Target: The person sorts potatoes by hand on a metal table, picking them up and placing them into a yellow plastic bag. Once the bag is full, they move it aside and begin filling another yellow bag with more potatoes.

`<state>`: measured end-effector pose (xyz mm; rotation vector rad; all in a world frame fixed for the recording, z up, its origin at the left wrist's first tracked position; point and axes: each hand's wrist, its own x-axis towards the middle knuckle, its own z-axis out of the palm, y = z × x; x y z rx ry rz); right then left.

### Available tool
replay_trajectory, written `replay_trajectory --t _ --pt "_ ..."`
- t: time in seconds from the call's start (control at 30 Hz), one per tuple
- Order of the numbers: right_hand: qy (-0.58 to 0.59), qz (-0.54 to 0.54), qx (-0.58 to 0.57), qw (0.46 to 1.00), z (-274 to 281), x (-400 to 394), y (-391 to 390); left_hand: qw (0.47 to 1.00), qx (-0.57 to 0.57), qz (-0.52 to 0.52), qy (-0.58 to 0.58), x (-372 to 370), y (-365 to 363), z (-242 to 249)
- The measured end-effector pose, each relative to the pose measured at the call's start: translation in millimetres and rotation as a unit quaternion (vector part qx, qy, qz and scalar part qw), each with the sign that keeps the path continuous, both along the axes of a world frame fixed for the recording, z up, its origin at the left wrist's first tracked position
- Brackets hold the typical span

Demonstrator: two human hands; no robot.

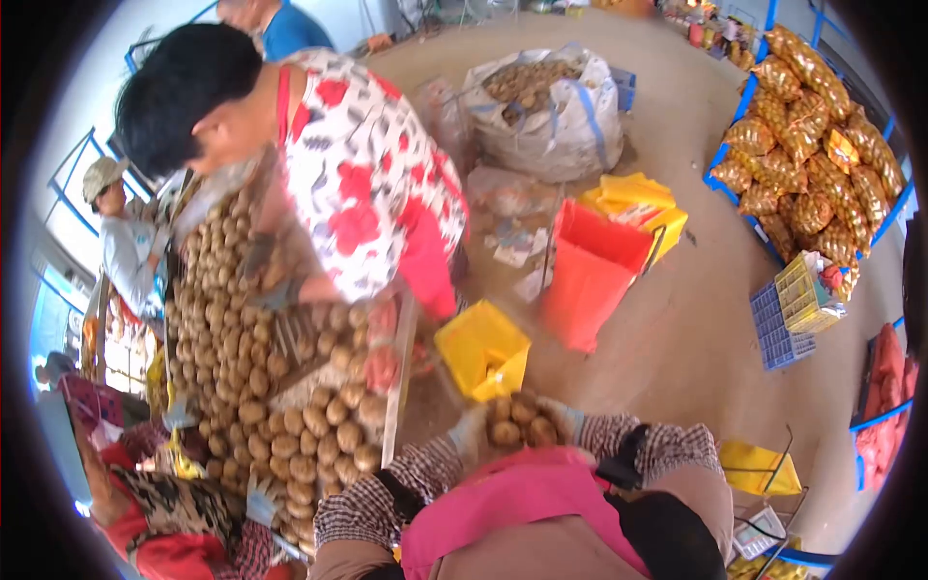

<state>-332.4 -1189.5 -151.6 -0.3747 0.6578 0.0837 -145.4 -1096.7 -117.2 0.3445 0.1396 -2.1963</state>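
Close in front of my body, several brown potatoes are cupped between my two gloved hands. My left hand is pressed against their left side. On the other side, my right hand closes in on them; its fingers are partly hidden by the potatoes. Whether anything lies under the potatoes is hidden. Just beyond my hands stands a yellow bin with a little something at its bottom. To my left, the sorting table carries a thick layer of potatoes.
Across the table a person in a flowered top leans over the potatoes. Other workers stand along its left side. A red bin, a large white sack, stacked crates and a rack of filled net bags stand beyond.
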Motion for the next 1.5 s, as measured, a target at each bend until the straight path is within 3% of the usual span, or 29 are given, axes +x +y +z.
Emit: replay_trajectory --t 0.03,0.1,0.17,0.2,0.23,0.27,0.3,0.33,0.4,0.47,0.5,0.53,0.6,0.63,0.67,0.73,0.8,0.83,0.87,0.97,1.03,1.07,1.13,1.2,1.27,1.33,1.4,1.47,1.5 --pt "-0.007 -0.007 -0.016 1.000 -17 -6 -12 0.901 0.218 -0.004 -0.376 -33 -30 78" --pt "-0.011 -0.075 0.064 0.995 -31 -10 -63 0.931 0.139 -0.050 -0.335 -25 -90 68" --pt "-0.115 -0.180 -0.136 0.967 -26 9 -201 0.938 0.054 0.050 -0.338 0 -210 77" --pt "-0.240 -0.277 -0.302 0.880 -31 35 -297 0.934 0.020 0.120 -0.336 16 -273 102" --pt "-0.462 -0.385 -0.405 0.688 -28 74 -392 0.919 -0.006 0.203 -0.337 29 -334 134" --pt "-0.249 -0.476 -0.428 0.727 74 77 -440 0.887 -0.023 0.288 -0.359 34 -381 175" --pt "-0.032 -0.512 -0.400 0.759 180 81 -487 0.805 -0.050 0.380 -0.452 30 -401 221" --pt "0.041 -0.532 -0.421 0.734 291 86 -432 0.758 -0.106 0.359 -0.534 30 -402 245" --pt "-0.042 -0.525 -0.505 0.684 318 97 -446 0.718 -0.311 0.234 -0.577 41 -413 200" --pt "-0.109 -0.357 -0.635 0.676 256 100 -493 0.667 -0.339 0.073 -0.659 27 -334 199" --pt "-0.123 -0.258 -0.735 0.615 217 96 -489 0.626 -0.361 0.088 -0.685 25 -291 181" --pt "-0.154 -0.150 -0.815 0.539 167 99 -468 0.584 -0.371 0.105 -0.714 27 -251 164" --pt "-0.180 0.113 -0.631 0.746 201 108 -328 0.598 -0.215 0.102 -0.765 50 -175 113" --pt "-0.193 0.167 -0.542 0.801 162 119 -292 0.603 -0.108 0.058 -0.788 52 -125 88" --pt "-0.197 0.215 -0.457 0.840 134 133 -265 0.674 -0.004 0.071 -0.735 56 -79 77" --pt "-0.129 0.399 -0.563 0.712 132 170 -177 0.598 0.059 0.106 -0.792 62 14 16" --pt "-0.190 0.387 -0.477 0.765 85 210 -103 0.548 0.141 0.204 -0.799 46 105 2" --pt "-0.199 0.421 -0.674 0.574 78 229 -75 0.516 0.206 0.230 -0.799 33 143 -4" --pt "-0.197 0.413 -0.821 0.341 84 254 -42 0.482 0.265 0.251 -0.797 24 176 -10" --pt "-0.089 0.418 -0.859 0.281 70 304 34 0.423 0.391 0.374 -0.726 1 272 -37" --pt "-0.047 0.411 -0.898 0.153 71 312 78 0.372 0.428 0.455 -0.686 -9 328 -65" --pt "-0.059 0.446 -0.889 0.085 45 320 90 0.372 0.457 0.511 -0.625 -9 333 -44" --pt "-0.095 0.442 -0.892 0.019 21 324 116 0.350 0.497 0.459 -0.647 -2 371 -67" --pt "-0.133 0.426 -0.883 0.145 16 319 135 0.358 0.480 0.465 -0.652 7 386 -86" --pt "-0.168 0.415 -0.882 0.145 11 303 156 0.372 0.452 0.471 -0.660 20 380 -89" --pt "-0.242 0.444 -0.850 0.151 -6 299 189 0.349 0.440 0.421 -0.712 40 363 -74" --pt "-0.288 0.443 -0.821 0.216 -11 296 227 0.349 0.447 0.366 -0.738 60 354 -64" --pt "-0.264 0.501 -0.800 0.198 25 298 258 0.365 0.463 0.332 -0.736 75 344 -50" --pt "-0.323 0.507 -0.777 0.189 31 303 255 0.348 0.445 0.334 -0.754 75 350 -62"
